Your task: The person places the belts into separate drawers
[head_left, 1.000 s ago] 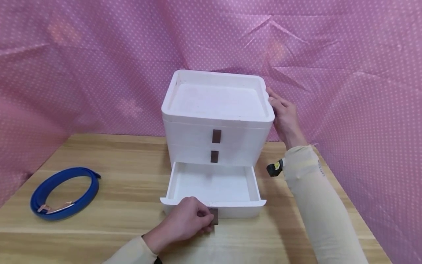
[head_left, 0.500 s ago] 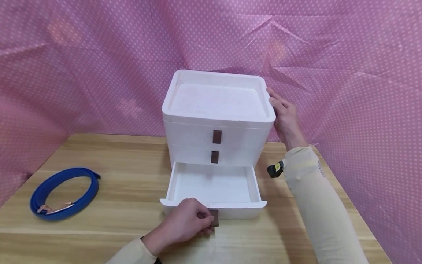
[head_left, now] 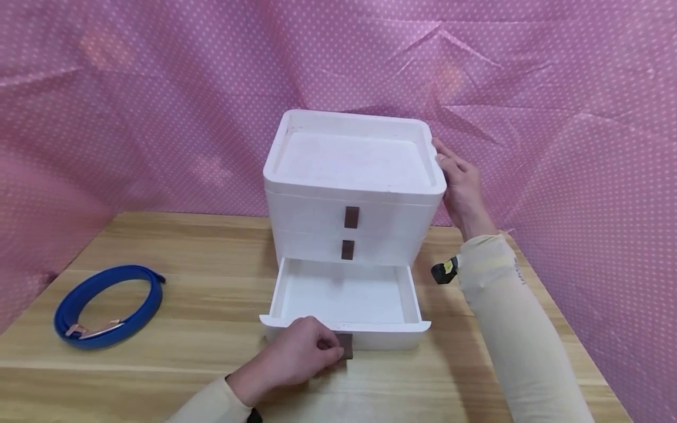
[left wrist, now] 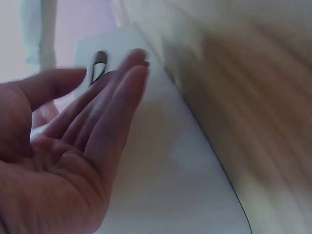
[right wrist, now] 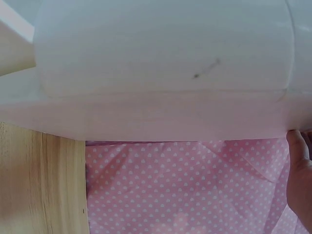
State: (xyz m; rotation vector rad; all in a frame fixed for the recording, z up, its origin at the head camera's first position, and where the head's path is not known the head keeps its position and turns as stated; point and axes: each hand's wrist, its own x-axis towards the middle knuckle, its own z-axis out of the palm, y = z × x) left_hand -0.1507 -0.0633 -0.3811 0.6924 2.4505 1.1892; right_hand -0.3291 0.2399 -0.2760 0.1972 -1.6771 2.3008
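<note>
A white drawer cabinet (head_left: 307, 211) stands on the table with its bottom drawer (head_left: 341, 291) pulled out. Nothing lies in that drawer. My left hand (head_left: 298, 352) is at the drawer front beside its brown pull tab (head_left: 346, 346). In the left wrist view the left hand (left wrist: 73, 151) has fairly straight fingers, with the thumb apart from them and the tab (left wrist: 101, 57) showing beyond. My right hand (head_left: 462, 188) grips the cabinet's upper right edge near the back corner. Its fingers (right wrist: 298, 151) touch the cabinet side (right wrist: 165, 53) in the right wrist view.
A coiled blue belt (head_left: 140, 314) with a metallic buckle lies on the left of the wooden table (head_left: 211, 329). Pink dotted cloth (head_left: 211, 106) hangs behind and on both sides. Two upper drawers with brown tabs (head_left: 351, 217) are closed. The cabinet top is a shallow tray.
The view has shifted slightly. The fingers of my left hand that showed beneath the thumb are less visible now. The drawer stays pulled out and the right hand keeps its place.
</note>
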